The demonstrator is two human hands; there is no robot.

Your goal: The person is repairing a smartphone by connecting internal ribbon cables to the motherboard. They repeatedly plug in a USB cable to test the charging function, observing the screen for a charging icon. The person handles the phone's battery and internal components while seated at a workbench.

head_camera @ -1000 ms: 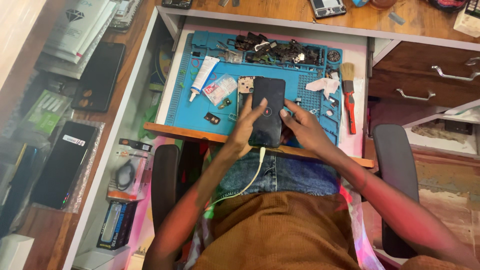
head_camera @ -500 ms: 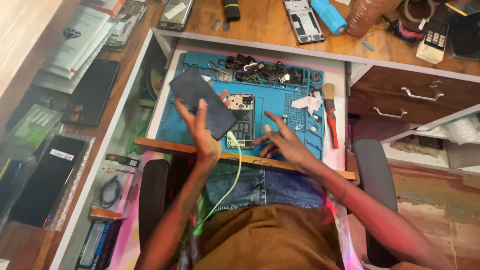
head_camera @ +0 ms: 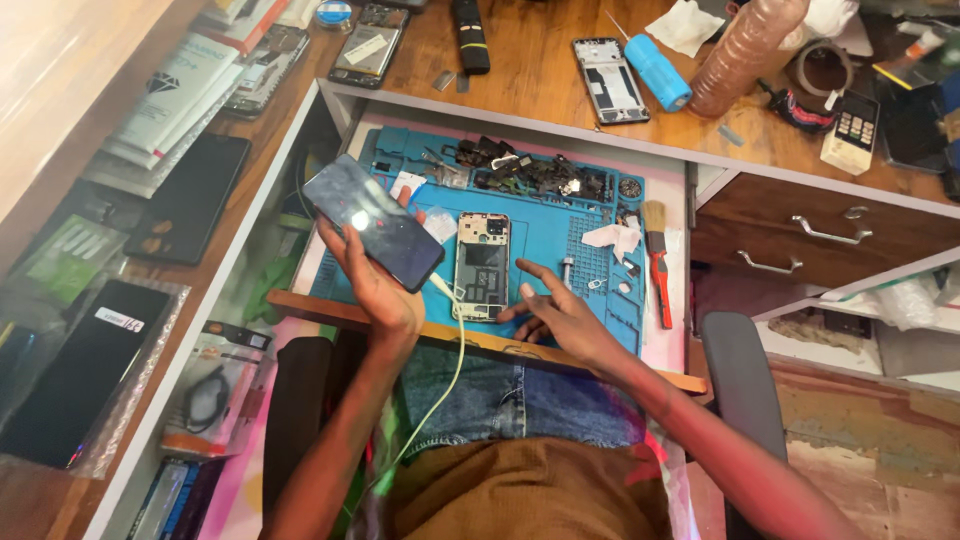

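Over the blue mat:
left hand: gripping dark screen panel, tilted, could slip
right hand: fingers spread beside open phone frame
risk: trailing cable might snag

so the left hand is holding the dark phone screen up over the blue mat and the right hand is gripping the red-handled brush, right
Not quite. The right hand grips nothing: it rests open on the blue mat, apart from the red-handled brush. The left hand does hold the dark phone screen, as the head view shows.

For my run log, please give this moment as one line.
left hand: holds dark screen panel, lifted | right hand: open, beside phone frame | frame: flat on blue mat | cable: at frame's lower edge
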